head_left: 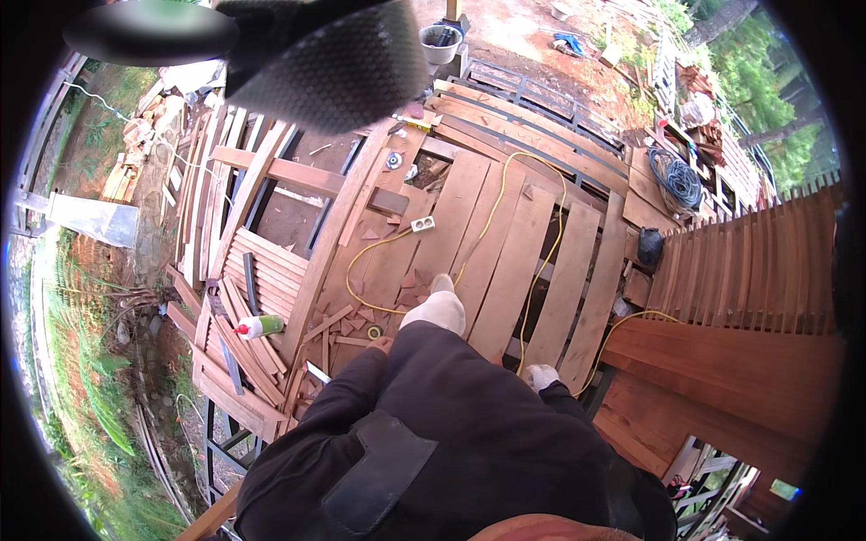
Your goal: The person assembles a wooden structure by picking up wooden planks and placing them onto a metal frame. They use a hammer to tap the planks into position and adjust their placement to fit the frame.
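Note:
My left hand, bare at the end of a dark sleeve, hangs low beside my leg, close to a small yellow tape roll. Its fingers are too small to make out. On the right, a pale, glove-like shape at the end of a dark sleeve seems to be my right hand; its fingers are not distinct. Between them, a white-covered foot rests on the wooden deck boards. Triangular wood offcuts lie scattered left of the foot.
A yellow cord loops over the boards to a white socket block. Gaps run between some planks. A bottle with a red cap lies on stacked strips at left. A slatted wooden structure stands at right, near coiled dark cable.

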{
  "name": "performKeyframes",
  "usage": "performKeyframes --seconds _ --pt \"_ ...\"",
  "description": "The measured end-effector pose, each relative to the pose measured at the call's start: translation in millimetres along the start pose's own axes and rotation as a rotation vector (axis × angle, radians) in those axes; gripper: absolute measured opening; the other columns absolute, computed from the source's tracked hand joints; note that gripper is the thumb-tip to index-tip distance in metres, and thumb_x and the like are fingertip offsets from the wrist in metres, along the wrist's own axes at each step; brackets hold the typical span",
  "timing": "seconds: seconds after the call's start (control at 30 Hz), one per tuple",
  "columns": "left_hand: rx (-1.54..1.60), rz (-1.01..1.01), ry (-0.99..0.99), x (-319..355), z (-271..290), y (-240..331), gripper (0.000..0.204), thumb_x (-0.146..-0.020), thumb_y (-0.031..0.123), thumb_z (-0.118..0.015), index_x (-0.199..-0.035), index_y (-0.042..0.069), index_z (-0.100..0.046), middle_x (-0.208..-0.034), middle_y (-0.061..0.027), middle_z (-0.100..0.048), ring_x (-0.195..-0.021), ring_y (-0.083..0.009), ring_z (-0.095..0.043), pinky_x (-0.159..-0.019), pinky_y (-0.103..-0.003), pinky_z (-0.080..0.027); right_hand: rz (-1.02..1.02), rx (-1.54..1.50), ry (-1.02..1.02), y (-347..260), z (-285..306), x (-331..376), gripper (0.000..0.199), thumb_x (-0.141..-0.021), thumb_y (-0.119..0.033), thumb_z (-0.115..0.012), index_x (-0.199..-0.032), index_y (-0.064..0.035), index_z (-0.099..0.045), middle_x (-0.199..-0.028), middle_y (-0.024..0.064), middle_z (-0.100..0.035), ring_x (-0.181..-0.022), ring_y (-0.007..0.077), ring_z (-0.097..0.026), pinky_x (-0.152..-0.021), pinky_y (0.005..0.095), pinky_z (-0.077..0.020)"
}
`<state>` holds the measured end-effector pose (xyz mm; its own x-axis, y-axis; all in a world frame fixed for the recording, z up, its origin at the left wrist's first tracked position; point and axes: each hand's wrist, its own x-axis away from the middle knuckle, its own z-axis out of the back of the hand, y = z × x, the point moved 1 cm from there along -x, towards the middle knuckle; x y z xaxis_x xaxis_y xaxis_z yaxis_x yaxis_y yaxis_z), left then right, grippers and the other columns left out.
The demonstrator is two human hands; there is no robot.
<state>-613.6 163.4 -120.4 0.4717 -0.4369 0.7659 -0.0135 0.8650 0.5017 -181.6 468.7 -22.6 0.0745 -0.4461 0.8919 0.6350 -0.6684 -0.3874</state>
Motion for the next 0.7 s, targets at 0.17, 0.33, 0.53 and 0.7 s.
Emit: performKeyframes --seconds 0.17,0.33,0.53,0.7 --pt "-0.179 -0.026 -0.202 -61.7 -11.3 -10.3 0.036 -0.099 0.039 -0.061 -0.122 0.015 -0.075 -0.114 -0.0109 -0.077 -0.11 -0.0244 -0.073 -0.093 -0.038 -0.056 0.706 1.009 -0.145 -61.6 30.0 -74.4 0.031 -0.092 -0.036 -0.064 -0.099 -0.0081 -0.075 -0.095 0.0182 -0.075 -0.089 0.0351 -0.073 -0.082 0.0481 -0.0588" --pt "-0.428 0.102 -0.059 -118.0 57.9 68.3 0.033 -0.102 0.034 -0.058 -0.123 0.015 -0.074 -0.108 -0.0135 -0.077 -0.101 -0.0225 -0.075 -0.086 -0.038 -0.059 0.805 1.18 -0.11 -233.2 73.7 -111.7 0.027 -0.089 -0.029 -0.066 -0.102 -0.0072 -0.076 -0.094 0.0158 -0.075 -0.085 0.0285 -0.074 -0.077 0.0407 -0.0598" --pt "0.584 0.332 0.264 -180.2 145.5 322.1 0.024 -0.1 0.017 -0.056 -0.115 0.011 -0.074 -0.078 -0.0116 -0.075 -0.061 -0.0163 -0.071 -0.056 -0.03 -0.055 0.464 0.501 -0.058 -399.7 106.7 -146.6 0.023 -0.095 -0.021 -0.06 -0.091 -0.0008 -0.072 -0.08 0.0088 -0.068 -0.065 0.0147 -0.061 -0.061 0.031 -0.0523" --pt "0.666 0.201 0.357 -248.8 132.3 404.8 0.027 -0.097 0.01 -0.051 -0.113 0.009 -0.072 -0.082 -0.0113 -0.075 -0.072 -0.0182 -0.073 -0.061 -0.031 -0.056 0.348 0.669 -0.107 -525.2 130.5 -213.9 0.021 -0.096 -0.021 -0.061 -0.095 -0.0019 -0.071 -0.078 0.0077 -0.066 -0.063 0.0155 -0.061 -0.057 0.0319 -0.0517"
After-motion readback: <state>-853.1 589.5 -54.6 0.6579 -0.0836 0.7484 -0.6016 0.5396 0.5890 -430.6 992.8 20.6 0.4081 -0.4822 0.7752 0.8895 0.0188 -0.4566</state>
